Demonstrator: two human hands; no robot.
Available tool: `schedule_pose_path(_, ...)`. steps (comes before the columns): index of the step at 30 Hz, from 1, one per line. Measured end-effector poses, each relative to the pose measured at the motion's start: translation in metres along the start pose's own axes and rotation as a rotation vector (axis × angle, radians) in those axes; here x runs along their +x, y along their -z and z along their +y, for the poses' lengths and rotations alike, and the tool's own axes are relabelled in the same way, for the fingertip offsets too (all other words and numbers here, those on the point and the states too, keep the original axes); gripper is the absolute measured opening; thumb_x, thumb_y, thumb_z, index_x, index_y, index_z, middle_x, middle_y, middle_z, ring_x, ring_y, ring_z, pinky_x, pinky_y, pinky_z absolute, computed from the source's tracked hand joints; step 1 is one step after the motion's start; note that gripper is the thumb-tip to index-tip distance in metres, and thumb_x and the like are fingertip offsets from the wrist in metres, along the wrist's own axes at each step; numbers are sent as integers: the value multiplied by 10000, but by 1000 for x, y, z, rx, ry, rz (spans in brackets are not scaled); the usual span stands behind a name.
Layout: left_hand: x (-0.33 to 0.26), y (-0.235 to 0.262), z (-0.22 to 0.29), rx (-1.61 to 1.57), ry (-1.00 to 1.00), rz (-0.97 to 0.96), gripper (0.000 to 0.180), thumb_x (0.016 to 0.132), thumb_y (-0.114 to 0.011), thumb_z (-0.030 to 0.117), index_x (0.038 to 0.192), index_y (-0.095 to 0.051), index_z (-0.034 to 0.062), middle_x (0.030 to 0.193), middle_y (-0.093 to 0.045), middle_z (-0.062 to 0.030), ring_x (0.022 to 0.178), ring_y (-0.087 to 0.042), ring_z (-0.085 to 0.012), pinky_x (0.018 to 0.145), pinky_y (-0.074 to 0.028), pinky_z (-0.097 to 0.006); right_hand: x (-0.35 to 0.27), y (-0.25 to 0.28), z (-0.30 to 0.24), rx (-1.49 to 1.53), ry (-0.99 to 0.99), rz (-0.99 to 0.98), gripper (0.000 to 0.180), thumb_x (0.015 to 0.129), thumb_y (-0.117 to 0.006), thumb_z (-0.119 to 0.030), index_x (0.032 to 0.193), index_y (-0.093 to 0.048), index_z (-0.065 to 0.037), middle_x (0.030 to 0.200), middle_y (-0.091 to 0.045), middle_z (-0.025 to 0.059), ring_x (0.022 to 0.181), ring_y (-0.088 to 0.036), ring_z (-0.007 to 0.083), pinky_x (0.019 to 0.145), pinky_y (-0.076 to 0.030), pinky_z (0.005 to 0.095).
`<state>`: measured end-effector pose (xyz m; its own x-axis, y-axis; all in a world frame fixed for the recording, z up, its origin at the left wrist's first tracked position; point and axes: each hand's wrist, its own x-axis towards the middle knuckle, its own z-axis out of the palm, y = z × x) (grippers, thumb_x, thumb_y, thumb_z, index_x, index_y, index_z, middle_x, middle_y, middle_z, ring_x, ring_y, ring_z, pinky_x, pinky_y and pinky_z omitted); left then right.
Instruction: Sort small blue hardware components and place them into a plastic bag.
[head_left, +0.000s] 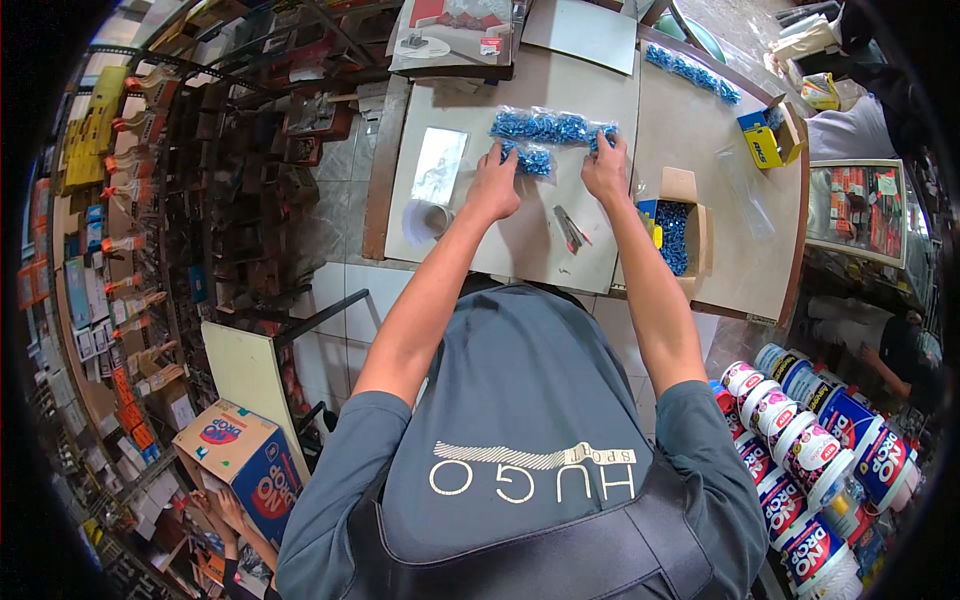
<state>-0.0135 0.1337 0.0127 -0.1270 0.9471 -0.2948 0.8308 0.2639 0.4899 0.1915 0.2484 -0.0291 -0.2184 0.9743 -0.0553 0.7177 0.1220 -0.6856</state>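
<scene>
Landmark: the pale table (540, 90) at top centre. Everything is placed relative to it.

Left hand (493, 185): over the table's middle, fingers curled down onto a small clear bag of blue parts (533, 160). The fingertips pinch the bag's near-left edge, so the hand is mostly closed on it.

Right hand (606, 170): toward the table's right side, knuckles up, fingers bent over the right end of a long row of clear bags with blue parts (548, 127). It touches that end; whether it truly grips cannot be told from this angle.

The row lies across the table's far-middle, just beyond both hands. The small bag sits just under it, touching or nearly so.

Other items on the table:
- Open cardboard box of loose blue parts (677, 232) at the right edge, just right of the right forearm.
- Small red-and-grey tool (570, 228) between the forearms, near the front edge.
- Tape roll (436, 218) at the front left, beside the left wrist.
- Shiny flat sheet (438, 165) left of the left hand.
- Another strip of blue bags (690, 72) at the far right, well apart from the hands.
- Blue-and-yellow box (765, 140) beyond that strip.

Stacked white tubs (810, 450) stand on the floor, below the table's right side.
</scene>
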Motion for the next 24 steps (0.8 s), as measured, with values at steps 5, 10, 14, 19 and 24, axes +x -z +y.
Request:
schedule_pose_path(5, -3, -4, -12, -50, -33, 26, 786, 736, -582, -47, 1493, -379, -4, 1587, -259, -249, 1421, -340, -422, 1182, -332, -432, -3, 0, -10, -124, 2, 33, 557, 828, -609, -92, 1372, -552, 11, 1436, -412, 308, 1173, -598, 414, 1036, -476, 412)
schedule_pose_path(10, -2, 1, -12, -70, -49, 23, 761, 743, -574, -42, 1481, -390, -9, 1572, -280, -261, 1384, -395, -430, 1161, -360, -429, -5, 4, -3, -160, 3, 14, 551, 824, -638, -121, 1361, -577, -15, 1422, -453, 271, 1143, -629, 377, 1007, -500, 386)
schedule_pose_path(14, -10, 20, -6, -102, -18, 1, 633, 781, -552, -11, 1409, -466, -18, 1465, -438, -261, 1287, -497, -425, 1098, -420, -442, -22, 5, -10, 45, 13, 129, 451, 826, -645, -106, 1265, -632, -4, 1334, -532, 236, 1041, -668, 317, 936, -525, 379)
schedule_pose_path(19, -47, 70, -4, -237, -159, 243, 447, 821, -577, 37, 1266, -599, 8, 1287, -592, -224, 1199, -564, -392, 1035, -459, -434, -65, -5, -58, 178, 75, 132, 297, 836, -627, -58, 1125, -680, -19, 1215, -618, 182, 917, -678, 274, 863, -532, 373)
schedule_pose_path(24, -54, 109, -43, -336, -98, 356, 254, 830, -639, 113, 1064, -729, 73, 1118, -691, -181, 1084, -644, -361, 967, -495, -408, -87, -43, -88, 283, 138, -316, 244, 818, -646, -78, 1049, -723, -78, 1242, -617, 199, 1041, -648, 317, 930, -513, 398)
